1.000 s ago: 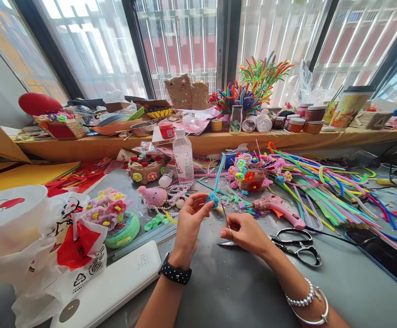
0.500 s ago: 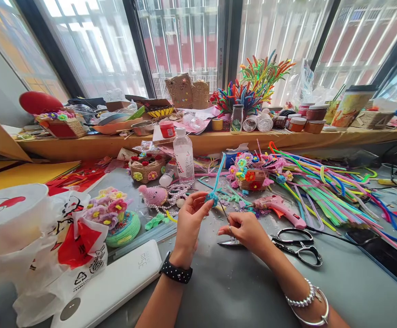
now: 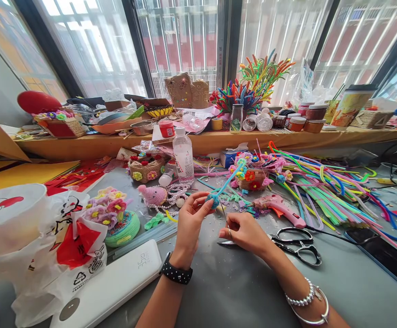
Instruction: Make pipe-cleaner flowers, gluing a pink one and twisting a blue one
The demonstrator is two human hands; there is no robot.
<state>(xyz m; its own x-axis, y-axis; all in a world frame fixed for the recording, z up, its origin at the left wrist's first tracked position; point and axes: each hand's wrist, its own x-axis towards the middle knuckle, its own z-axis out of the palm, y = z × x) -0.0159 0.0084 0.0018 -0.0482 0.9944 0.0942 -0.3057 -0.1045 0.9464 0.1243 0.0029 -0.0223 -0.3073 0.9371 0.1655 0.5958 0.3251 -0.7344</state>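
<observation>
My left hand (image 3: 195, 214) pinches a small curled blue pipe-cleaner piece (image 3: 213, 200) between thumb and fingertips. A long light-blue stem (image 3: 228, 181) rises from that piece toward the upper right. Just below and to the right, my right hand (image 3: 244, 231) is closed on a thin dark rod (image 3: 223, 210), whose upper end reaches the blue piece; its exact kind is too fine to make out. Beneath and beside my right hand lie black-handled scissors (image 3: 304, 253), their blades partly hidden by that hand. A pink glue gun (image 3: 280, 208) rests beyond them.
Colored pipe cleaners (image 3: 331, 200) spread across the right side. A woven flower basket (image 3: 255, 179) and a plastic bottle (image 3: 183, 157) stand behind my hands. A white power bank (image 3: 116, 282) and a plastic bag (image 3: 71, 246) lie left, a phone (image 3: 386, 259) right.
The light-blue stem has swung over to the right, from nearly upright to slanting. My right hand has shifted very slightly, and both hands keep their grips.
</observation>
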